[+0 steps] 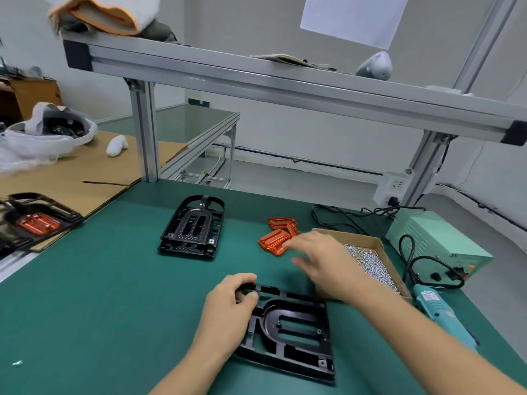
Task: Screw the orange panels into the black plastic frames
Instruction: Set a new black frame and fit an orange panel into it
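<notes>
A black plastic frame (pixel 296 332) lies flat on the green tabletop (pixel 99 295) at lower centre of the frame. The left hand (pixel 228 306) grips its upper left corner, fingers and thumb curled round the edge. The right hand (pixel 322 260) hovers just above and right of it, fingers spread loosely and holding nothing, its fingertips near the loose orange panels (pixel 278 235) lying in a small heap at centre right. A stack of black frames (pixel 192 228) sits further up, left of centre. At the far left edge, more frames with an orange panel fitted (pixel 38 223) rest on cardboard. Right of the hands, an open cardboard box of screws (pixel 370 260) stands beside a teal electric screwdriver (pixel 439 312) and a pale green power supply (pixel 436 240).
</notes>
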